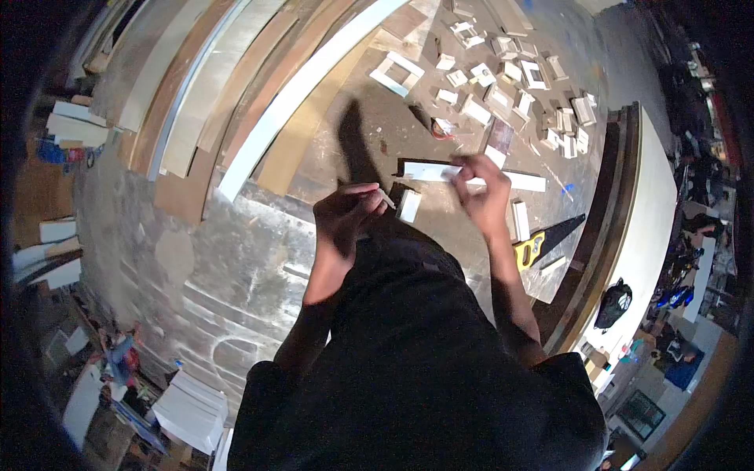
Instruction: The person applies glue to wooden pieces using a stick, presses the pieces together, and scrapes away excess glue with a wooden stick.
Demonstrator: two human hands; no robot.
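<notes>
My left hand (345, 216) is closed, its fingertips pinching a small, thin, pale piece (386, 198) that looks like a sliver of wood. Just right of it a short white-faced block (409, 205) rests on the work surface. Over a long white strip (518, 180) hovers my right hand (483, 192), its fingers curled together and a little blurred. Whatever lies between those fingers is too small to make out. Below the strip's right end are another short wood piece (520, 220) and a yellow-handled handsaw (532, 250).
Several small wooden frames and blocks (503, 94) lie scattered at the upper right, with a larger frame (397, 74) apart from them. A tape roll (442, 129) sits nearer. Long boards (275, 129) stretch across the upper left. On the right, a pale panel (640, 228) carries a black bag (613, 304).
</notes>
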